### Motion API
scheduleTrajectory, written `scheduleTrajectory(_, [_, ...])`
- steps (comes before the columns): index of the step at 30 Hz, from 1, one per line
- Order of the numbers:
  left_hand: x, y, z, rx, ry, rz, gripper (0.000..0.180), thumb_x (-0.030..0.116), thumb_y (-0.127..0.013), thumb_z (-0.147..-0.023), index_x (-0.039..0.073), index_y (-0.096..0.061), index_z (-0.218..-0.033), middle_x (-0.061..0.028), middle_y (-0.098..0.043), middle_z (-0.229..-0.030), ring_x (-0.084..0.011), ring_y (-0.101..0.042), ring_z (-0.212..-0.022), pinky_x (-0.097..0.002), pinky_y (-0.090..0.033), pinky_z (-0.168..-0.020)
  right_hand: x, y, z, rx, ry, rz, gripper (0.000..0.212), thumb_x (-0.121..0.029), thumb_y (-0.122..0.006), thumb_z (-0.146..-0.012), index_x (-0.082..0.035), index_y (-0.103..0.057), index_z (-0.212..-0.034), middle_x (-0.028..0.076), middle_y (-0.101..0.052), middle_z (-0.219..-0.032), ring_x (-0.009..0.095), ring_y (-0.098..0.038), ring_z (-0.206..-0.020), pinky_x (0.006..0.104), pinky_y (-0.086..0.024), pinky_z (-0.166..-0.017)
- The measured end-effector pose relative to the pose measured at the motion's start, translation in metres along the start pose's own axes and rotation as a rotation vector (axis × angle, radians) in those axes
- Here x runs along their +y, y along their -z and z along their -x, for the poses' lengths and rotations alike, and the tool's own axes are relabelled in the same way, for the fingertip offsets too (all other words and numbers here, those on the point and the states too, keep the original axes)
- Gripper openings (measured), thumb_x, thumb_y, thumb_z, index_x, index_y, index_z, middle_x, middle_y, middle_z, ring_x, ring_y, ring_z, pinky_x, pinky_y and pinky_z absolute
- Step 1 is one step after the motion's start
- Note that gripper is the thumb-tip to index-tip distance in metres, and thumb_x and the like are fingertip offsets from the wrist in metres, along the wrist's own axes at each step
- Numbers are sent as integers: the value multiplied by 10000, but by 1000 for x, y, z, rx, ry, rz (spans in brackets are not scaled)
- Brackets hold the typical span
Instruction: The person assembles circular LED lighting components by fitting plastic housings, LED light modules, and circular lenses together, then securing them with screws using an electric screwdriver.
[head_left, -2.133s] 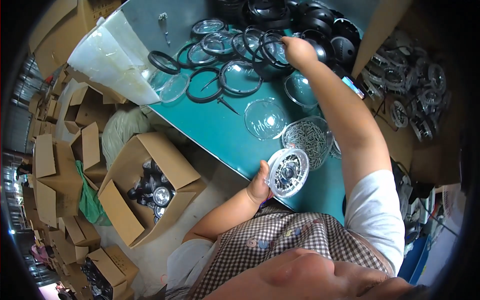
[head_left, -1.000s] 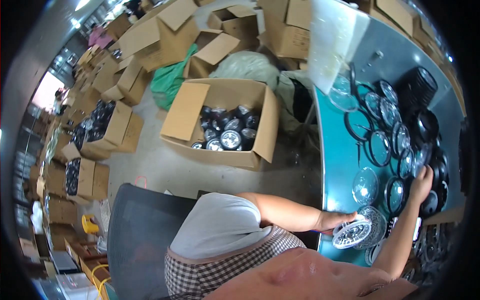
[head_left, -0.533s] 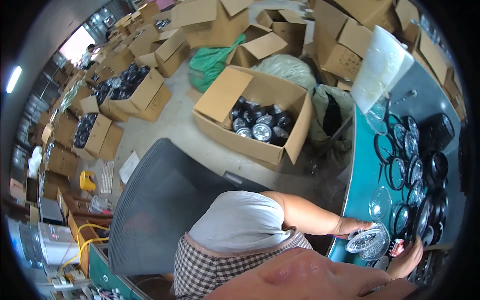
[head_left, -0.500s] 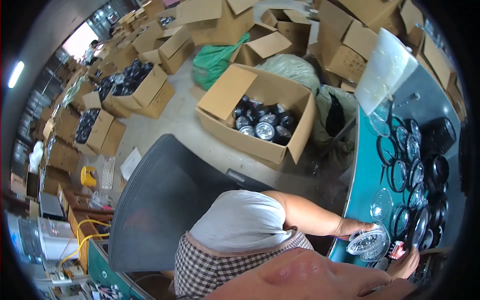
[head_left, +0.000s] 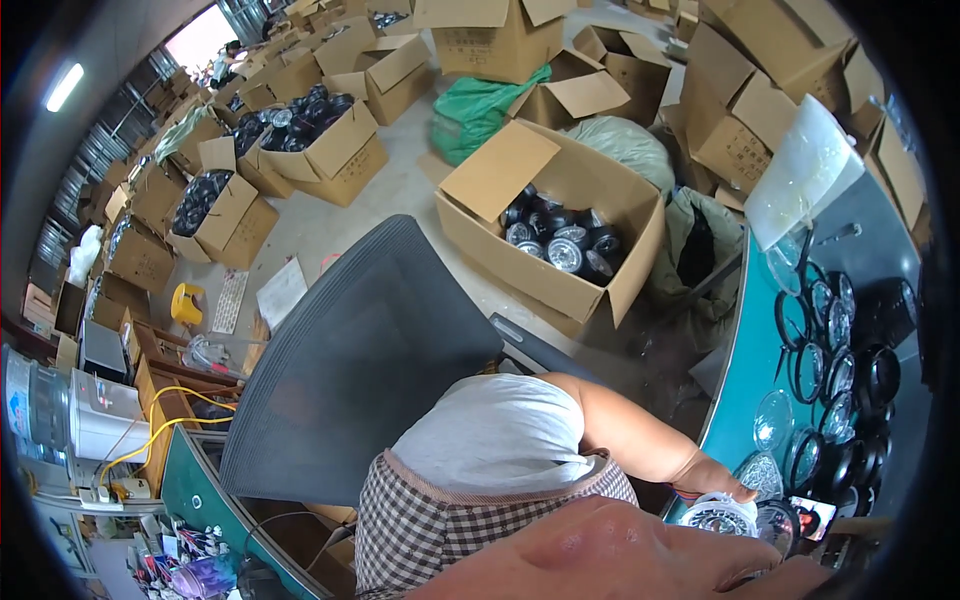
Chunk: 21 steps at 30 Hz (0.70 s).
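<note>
My left hand (head_left: pixel 712 477), its arm reaching over the teal table (head_left: pixel 728 400), has its fingers closed on the rim of a clear round lamp cup (head_left: pixel 718 516) with a white edge. Right beside it lie a faceted clear cover (head_left: pixel 760 474) and a round clear piece with a dark rim (head_left: pixel 779 524). A smooth clear disc (head_left: pixel 773 420) rests a little farther off. Past them, a small bright rectangular item (head_left: pixel 818 515) shows, partly covered. My right hand cannot be seen.
Several black-rimmed clear rings (head_left: pixel 806 372) and black round housings (head_left: pixel 877 375) crowd the table. A plastic-wrapped white sheet (head_left: pixel 808 172) leans at its far end. An open carton (head_left: pixel 540 270) of lamp parts stands on the floor, behind the black chair (head_left: pixel 370 370).
The whole view has shifted, so the room appears farther right. My left hand has lowered with the lamp cup, now partly cut off below. My right hand has gone out of sight.
</note>
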<state>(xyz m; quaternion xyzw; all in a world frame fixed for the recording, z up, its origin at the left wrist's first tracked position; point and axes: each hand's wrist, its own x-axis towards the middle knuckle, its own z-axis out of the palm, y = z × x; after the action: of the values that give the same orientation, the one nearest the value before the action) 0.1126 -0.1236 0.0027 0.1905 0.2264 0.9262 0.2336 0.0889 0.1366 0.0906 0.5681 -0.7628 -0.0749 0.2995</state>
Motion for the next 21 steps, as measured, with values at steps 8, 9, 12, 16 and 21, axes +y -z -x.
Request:
scheduleTrajectory(8, [-36, 12, -14, -59, -78, -553, 776, 540, -552, -950, -12, -363, -1462, -164, -503, -1377, -255, -562, -1226, -392, -434, -1055, -4, -9, 28, 258, -226, -139, 279, -282, -654, -961, -66, -691, -1134, 332, -357, -1474, 492, -393, -1358, 604, -385, -1074])
scheduleTrajectory(9, [-42, 15, -20, -74, -76, -632, 816, 561, -557, -940, -12, -337, -1478, -170, -484, -1386, -260, -555, -1232, -393, -433, -1054, -18, -2, 7, 480, -455, -495, 366, -304, -651, -963, -26, -651, -1202, 323, -308, -1509, 486, -368, -1377, 595, -384, -1077])
scheduleTrajectory(12, [-52, 19, -21, -88, -111, -879, 937, 624, -572, -909, -10, -258, -1524, -188, -426, -1416, -275, -531, -1252, -397, -429, -1048, -10, -1, 5, 688, -634, -663, 584, -329, -666, -959, 90, -523, -1339, 291, -377, -1497, 438, -433, -1343, 530, -423, -1054])
scheduleTrajectory(16, [-49, 12, -14, -123, -133, -1125, 1156, 723, -595, -838, -54, -124, -1552, -244, -341, -1372, -347, -525, -1235, -415, -439, -1019, 10, -20, 60, 128, -1007, -661, 529, -238, -679, -957, 100, -522, -1332, 236, -622, -1257, 313, -612, -1093, 396, -474, -978])
scheduleTrajectory(21, [-63, 16, -17, -127, -171, -1347, 1220, 753, -646, -773, -48, -147, -1546, -300, -298, -1462, -442, -398, -1343, -431, -380, -1088, 28, -46, 61, 514, -36, -1461, 328, -173, -597, -981, 68, -641, -1200, 198, -666, -1126, 248, -625, -993, 364, -511, -898])
